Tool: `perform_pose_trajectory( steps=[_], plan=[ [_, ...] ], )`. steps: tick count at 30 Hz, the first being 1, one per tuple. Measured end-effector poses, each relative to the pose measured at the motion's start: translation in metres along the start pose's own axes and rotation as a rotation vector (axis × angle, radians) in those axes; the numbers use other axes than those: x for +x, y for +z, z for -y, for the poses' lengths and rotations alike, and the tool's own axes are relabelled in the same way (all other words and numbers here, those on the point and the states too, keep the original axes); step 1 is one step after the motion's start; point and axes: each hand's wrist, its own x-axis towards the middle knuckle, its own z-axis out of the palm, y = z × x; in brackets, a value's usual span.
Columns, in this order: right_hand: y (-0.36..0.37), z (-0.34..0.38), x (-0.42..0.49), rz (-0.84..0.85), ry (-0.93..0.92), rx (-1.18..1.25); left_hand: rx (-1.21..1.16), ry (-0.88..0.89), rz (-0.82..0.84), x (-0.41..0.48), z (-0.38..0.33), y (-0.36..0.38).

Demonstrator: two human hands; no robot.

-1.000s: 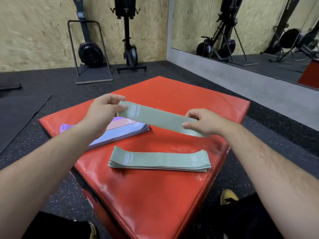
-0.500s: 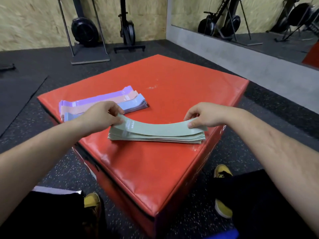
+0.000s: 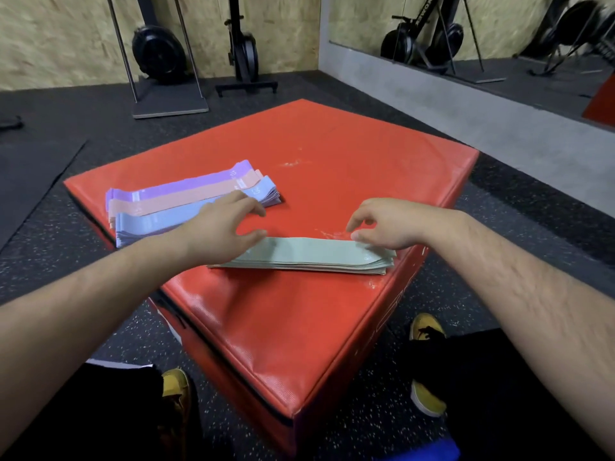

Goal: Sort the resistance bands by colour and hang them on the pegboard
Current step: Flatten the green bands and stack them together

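**Green bands stacked, both hands hovering over the pile**

So the biggest thing here is the red padded box (image 3: 332,181), sitting corner-on to the camera on a dark speckled rubber floor (image 3: 50,247). Behind it there's an OSB wall (image 3: 66,34) with a couple of black exercise machines (image 3: 159,51) parked against it, and a mirror (image 3: 499,34) along the right side.

On top of the box, two piles. The near one is the green stack (image 3: 316,257), flat, lying close to the box's near right edge, ends roughly lined up. Further back and left is the mixed pile (image 3: 159,211), fanned out so you can see a purple band (image 3: 186,186) at the back, a peach band (image 3: 186,199) in the middle and a blue band (image 3: 146,222) nearest, with more layers under it.

The left hand (image 3: 219,231) is over the left end of the green stack, fingers spread and loose, thumb tip right at the top band's end, not gripping anything. The right hand (image 3: 389,224) is at the right end, fingers curled but apart, fingertips just touching or barely above the top green band, hard to say which. Nothing pinched there either.

Yellow shoes (image 3: 426,331) on either side of the box down below
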Motion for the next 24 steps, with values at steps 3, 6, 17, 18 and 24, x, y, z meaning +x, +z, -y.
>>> perform_pose_trajectory(
  steps=[3, 6, 17, 18, 24],
  plan=[
    [0.001, 0.001, 0.0, 0.049, 0.025, 0.026, -0.061, 0.121, 0.089, 0.004, -0.023, 0.016],
    [0.001, 0.003, -0.003, 0.133, 0.064, 0.058, -0.063, 0.18, 0.16, 0.015, -0.048, 0.036],
    [-0.003, -0.021, -0.035, 0.16, 0.195, 0.213, -0.003, 0.298, 0.271, 0.033, -0.065, 0.061],
    [0.0, -0.021, -0.034, 0.154, 0.198, 0.226, -0.016, 0.297, 0.276, 0.034, -0.065, 0.06],
    [0.023, -0.016, -0.021, 0.1, 0.366, 0.562, -0.012, 0.278, 0.283, 0.035, -0.067, 0.061]
  ],
)
